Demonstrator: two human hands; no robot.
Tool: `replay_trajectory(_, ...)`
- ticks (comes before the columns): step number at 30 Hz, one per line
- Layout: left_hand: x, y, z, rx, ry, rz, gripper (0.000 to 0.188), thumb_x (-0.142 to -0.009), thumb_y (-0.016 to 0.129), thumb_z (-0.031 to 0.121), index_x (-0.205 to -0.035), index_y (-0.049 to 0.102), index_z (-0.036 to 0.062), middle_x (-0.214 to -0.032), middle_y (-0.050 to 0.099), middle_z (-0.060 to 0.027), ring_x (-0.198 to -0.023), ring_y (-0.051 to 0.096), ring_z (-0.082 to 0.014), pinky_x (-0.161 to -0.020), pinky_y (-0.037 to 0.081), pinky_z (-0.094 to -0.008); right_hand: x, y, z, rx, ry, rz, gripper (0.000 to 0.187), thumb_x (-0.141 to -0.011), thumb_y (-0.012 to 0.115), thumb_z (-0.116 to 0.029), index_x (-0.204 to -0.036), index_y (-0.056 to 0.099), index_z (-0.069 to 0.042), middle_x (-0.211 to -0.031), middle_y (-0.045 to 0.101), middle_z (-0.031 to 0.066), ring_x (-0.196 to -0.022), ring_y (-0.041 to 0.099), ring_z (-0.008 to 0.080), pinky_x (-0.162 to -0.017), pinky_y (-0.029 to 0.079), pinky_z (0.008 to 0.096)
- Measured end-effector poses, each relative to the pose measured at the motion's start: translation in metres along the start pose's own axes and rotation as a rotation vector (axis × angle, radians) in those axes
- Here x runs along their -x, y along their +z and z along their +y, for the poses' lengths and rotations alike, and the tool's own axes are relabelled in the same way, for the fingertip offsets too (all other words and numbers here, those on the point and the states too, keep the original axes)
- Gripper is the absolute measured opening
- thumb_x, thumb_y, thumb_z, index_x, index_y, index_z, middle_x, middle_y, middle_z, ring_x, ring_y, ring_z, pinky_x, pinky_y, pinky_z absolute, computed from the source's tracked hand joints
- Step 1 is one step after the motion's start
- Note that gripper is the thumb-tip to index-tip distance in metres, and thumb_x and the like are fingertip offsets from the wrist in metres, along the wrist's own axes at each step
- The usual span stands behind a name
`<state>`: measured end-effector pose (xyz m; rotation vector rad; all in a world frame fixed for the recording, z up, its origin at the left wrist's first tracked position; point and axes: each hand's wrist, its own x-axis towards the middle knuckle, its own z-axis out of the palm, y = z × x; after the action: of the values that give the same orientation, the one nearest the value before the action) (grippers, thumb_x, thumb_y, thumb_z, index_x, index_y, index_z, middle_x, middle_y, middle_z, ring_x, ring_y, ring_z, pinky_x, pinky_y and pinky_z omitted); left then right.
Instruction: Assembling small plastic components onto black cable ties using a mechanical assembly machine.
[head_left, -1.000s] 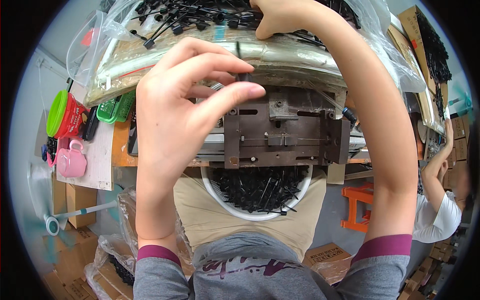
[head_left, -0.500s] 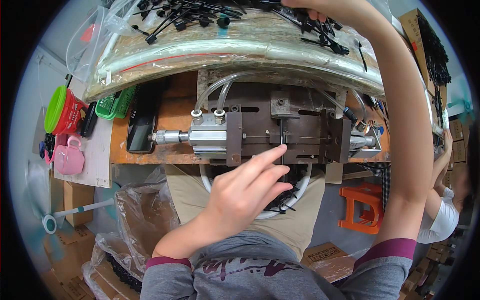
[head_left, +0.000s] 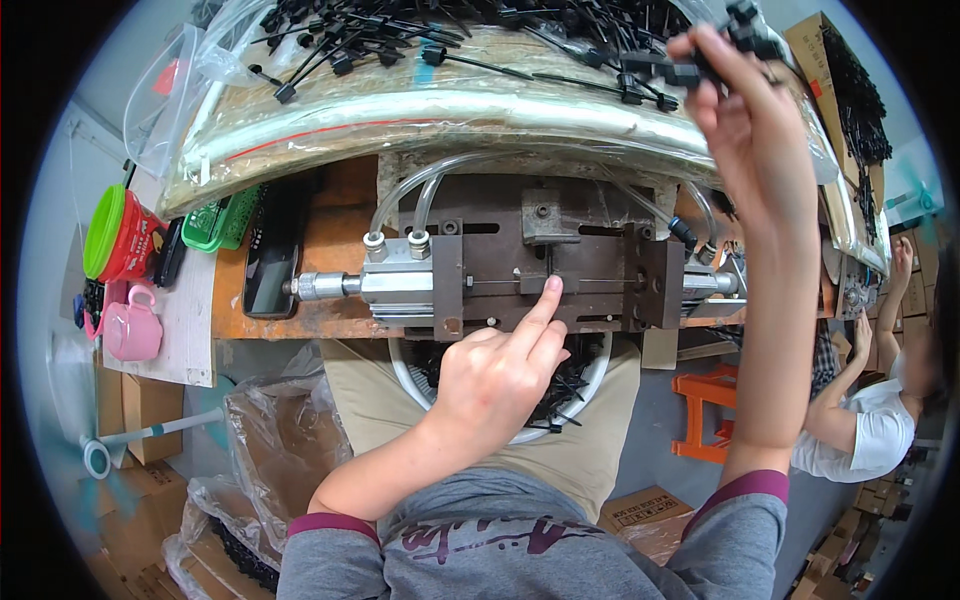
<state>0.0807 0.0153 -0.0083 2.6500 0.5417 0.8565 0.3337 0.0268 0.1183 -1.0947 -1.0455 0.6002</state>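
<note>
My left hand [head_left: 500,380] reaches over the middle of a dark metal fixture [head_left: 590,210]. Its index finger is stretched out, with the tip on a small black part at the fixture's centre; the other fingers are loosely bent and hold nothing. Raised at the upper right, my right hand [head_left: 762,150] is closed round a few black plastic cable ties [head_left: 690,72] with blocky heads. Below and behind that hand, a heap of similar cable ties [head_left: 380,30] covers the plastic-wrapped board [head_left: 480,105].
Silver air cylinders [head_left: 398,285] with clear hoses flank the fixture. On the left are a phone [head_left: 272,270], a green basket [head_left: 215,222], a red tub [head_left: 135,235] and a pink cup [head_left: 133,328]. An orange stool [head_left: 700,410] and another person [head_left: 860,420] are at right.
My right hand has come away from the heap, rightward and nearer, with black cable ties in it. A black strip that stood out under my left fingertip no longer shows beyond it.
</note>
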Motion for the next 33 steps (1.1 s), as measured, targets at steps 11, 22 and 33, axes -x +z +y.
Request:
replay_trajectory(11, -0.008, -0.040, 0.003, 0.292, 0.042, 0.317, 0.044, -0.065, 0.088, 0.004, -0.105, 0.069, 0.0018, -0.099, 0.067, -0.0128, -0.082, 0.066, -0.0187, -0.064, 0.055, -0.0282, 0.134, 0.036, 0.023, 0.186, -0.054, 0.007, 0.011, -0.092, 0.066, -0.003, -0.100, 0.071, 0.004, -0.097, 0.068, 0.0123, -0.064, 0.061, 0.0096, -0.056, 0.051, 0.0216)
replay_trajectory(22, -0.010, -0.055, 0.011, 0.764, -0.113, 0.035, 0.037, -0.059, 0.091, 0.010, -0.092, 0.075, 0.0018, -0.087, 0.070, -0.0099, -0.078, 0.067, -0.0182, -0.066, 0.054, -0.0276, 0.149, 0.034, 0.047, 1.201, -0.964, -0.122, 0.033, -0.065, 0.070, -0.002, -0.098, 0.075, 0.004, -0.103, 0.069, 0.0162, -0.066, 0.056, 0.0165, -0.055, 0.046, 0.0248)
replay_trajectory(33, 0.007, 0.003, -0.003, 0.067, 0.028, 0.085, 0.026, -0.068, 0.081, 0.012, -0.089, 0.069, 0.0024, -0.119, 0.068, -0.0153, -0.067, 0.066, -0.0198, -0.062, 0.052, -0.0278, 0.172, 0.029, 0.032, 0.408, -0.139, 0.307, 0.016, -0.093, 0.064, -0.005, -0.105, 0.068, 0.004, -0.111, 0.065, 0.0185, -0.083, 0.065, 0.0184, -0.062, 0.054, 0.0255)
